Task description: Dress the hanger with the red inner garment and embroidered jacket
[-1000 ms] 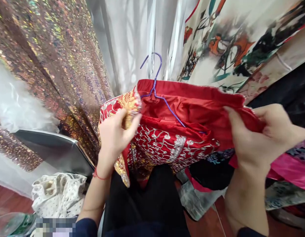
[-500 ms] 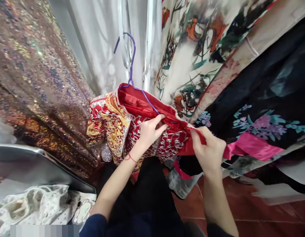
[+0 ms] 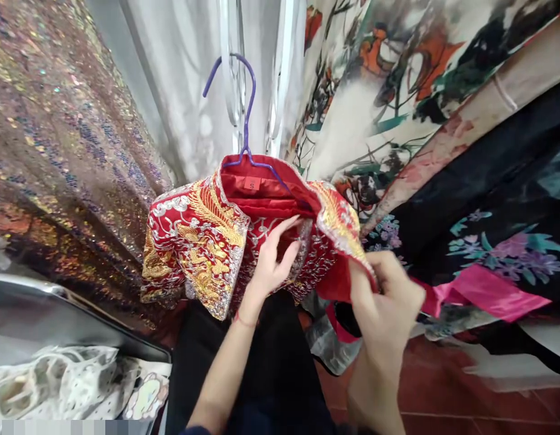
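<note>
Since half a second ago, the right hand point(image 3: 388, 302) has drawn the right front flap of the red jacket point(image 3: 193, 241) up and over, so its gold embroidery now shows. It pinches that stiff, beaded edge. Left hand point(image 3: 273, 260), fingers loosely spread, rests flat on the silver-stitched front, gripping nothing. Smooth red lining shows inside the collar, which hangs on a thin purple wire hanger point(image 3: 246, 121). Far left hangs sequin cloth point(image 3: 57, 151); right, floral printed robes point(image 3: 397, 90).
</note>
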Demonstrator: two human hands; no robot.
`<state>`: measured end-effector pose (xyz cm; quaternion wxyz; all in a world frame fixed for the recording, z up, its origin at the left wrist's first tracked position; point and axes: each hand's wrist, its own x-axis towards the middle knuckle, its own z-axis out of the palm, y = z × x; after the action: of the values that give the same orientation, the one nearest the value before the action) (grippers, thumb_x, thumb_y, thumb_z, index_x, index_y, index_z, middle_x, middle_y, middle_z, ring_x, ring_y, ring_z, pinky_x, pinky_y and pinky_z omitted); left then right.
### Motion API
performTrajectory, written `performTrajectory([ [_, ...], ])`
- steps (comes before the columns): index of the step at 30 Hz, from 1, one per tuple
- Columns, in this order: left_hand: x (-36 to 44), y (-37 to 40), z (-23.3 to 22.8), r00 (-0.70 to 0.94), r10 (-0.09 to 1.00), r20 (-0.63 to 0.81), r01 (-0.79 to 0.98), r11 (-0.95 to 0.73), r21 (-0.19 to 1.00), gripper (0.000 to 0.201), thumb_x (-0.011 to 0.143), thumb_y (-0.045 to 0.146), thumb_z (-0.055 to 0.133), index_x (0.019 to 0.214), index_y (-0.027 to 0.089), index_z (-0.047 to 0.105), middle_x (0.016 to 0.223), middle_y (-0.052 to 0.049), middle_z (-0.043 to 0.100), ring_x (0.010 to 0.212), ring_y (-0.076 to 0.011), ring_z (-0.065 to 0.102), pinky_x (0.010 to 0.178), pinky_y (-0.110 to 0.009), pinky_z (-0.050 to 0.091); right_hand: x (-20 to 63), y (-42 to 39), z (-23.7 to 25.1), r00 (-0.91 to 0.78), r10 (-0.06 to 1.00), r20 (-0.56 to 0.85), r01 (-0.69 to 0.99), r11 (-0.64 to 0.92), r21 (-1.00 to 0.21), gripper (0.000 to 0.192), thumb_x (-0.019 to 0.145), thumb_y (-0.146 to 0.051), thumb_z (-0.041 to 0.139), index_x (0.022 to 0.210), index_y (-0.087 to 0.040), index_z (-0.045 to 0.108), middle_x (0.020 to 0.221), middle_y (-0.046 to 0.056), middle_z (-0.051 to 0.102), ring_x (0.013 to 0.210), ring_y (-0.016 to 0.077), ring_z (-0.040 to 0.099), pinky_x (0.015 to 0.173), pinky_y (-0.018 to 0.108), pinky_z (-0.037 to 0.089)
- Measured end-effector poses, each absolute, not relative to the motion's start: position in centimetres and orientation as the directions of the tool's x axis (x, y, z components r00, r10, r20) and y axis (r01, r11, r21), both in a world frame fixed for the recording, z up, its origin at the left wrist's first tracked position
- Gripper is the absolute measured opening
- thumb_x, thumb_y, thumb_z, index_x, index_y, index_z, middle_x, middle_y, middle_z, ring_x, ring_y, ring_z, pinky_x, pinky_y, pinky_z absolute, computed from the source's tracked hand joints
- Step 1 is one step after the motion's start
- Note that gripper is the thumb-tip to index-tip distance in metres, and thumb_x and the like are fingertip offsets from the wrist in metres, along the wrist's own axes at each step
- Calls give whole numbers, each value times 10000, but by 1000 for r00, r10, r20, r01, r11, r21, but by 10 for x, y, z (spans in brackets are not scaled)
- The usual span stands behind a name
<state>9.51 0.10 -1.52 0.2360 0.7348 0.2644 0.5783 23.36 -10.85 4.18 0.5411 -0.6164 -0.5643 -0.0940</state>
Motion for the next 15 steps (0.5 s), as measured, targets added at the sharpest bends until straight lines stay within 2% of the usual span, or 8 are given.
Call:
performTrajectory([
  [2,81,-29,-37,165,735,658,75,-675,734,543,1011,566,302,1406,248,498,1423,-127,581,1351,-250,541,1142,-435,452,220,-105,17,249,664,705,795,276,-541,125,931,-227,554,806,-234,546,574,-50,476,459,116,440,473,241,389],
  [3,77,-39,-47,170,770,615,75,-632,771,621,973,653,308,1393,248,521,1426,-135,574,1362,-275,528,1133,-453,462,212,-103,5,184,687,703,799,311,-514,82,942,-212,526,877,-233,572,617,-31,542,490,133,504,493,247,430],
  [6,72,-48,-61,171,843,510,87,-529,844,784,821,792,494,1366,233,562,1310,-161,632,1293,-330,572,1045,-487,525,191,-97,-21,-3,696,718,821,411,-396,278,957,-148,406,1144,-204,604,861,80,681,755,214,672,658,307,555],
  [7,73,-44,-61,165,861,482,81,-499,863,753,806,773,547,1329,233,592,1234,-153,662,1251,-325,597,1014,-480,540,188,-96,-26,-50,702,710,824,430,-367,351,952,-126,384,1222,-200,596,946,107,690,852,232,684,735,337,573],
  [9,76,-33,-54,150,888,435,42,-445,894,549,861,680,566,1147,226,683,1098,-121,696,1174,-289,633,985,-440,545,191,-95,-26,-130,707,695,816,474,-330,451,933,-80,376,1307,-218,588,1079,125,682,980,243,672,848,383,571],
  [11,78,-24,-47,139,900,414,-18,-415,909,424,933,585,526,967,207,715,1079,-102,702,1132,-248,645,999,-390,523,205,-95,-13,-155,650,744,791,533,-301,475,908,-40,402,1263,-252,637,1122,108,675,1007,231,659,863,386,559],
  [12,79,-23,-44,131,901,413,-47,-410,911,411,950,556,516,939,198,716,1107,-100,702,1124,-235,644,1008,-371,509,214,-94,-2,-143,595,791,775,565,-284,454,899,-28,425,1200,-263,672,1098,92,676,982,218,657,836,370,554],
  [15,79,-28,-42,108,909,403,-97,-394,914,416,943,559,535,1008,189,715,1116,-100,703,1077,-220,645,984,-344,496,243,-78,39,19,401,916,764,585,-272,323,904,-62,505,1042,-269,710,974,48,675,936,199,639,855,372,519],
])
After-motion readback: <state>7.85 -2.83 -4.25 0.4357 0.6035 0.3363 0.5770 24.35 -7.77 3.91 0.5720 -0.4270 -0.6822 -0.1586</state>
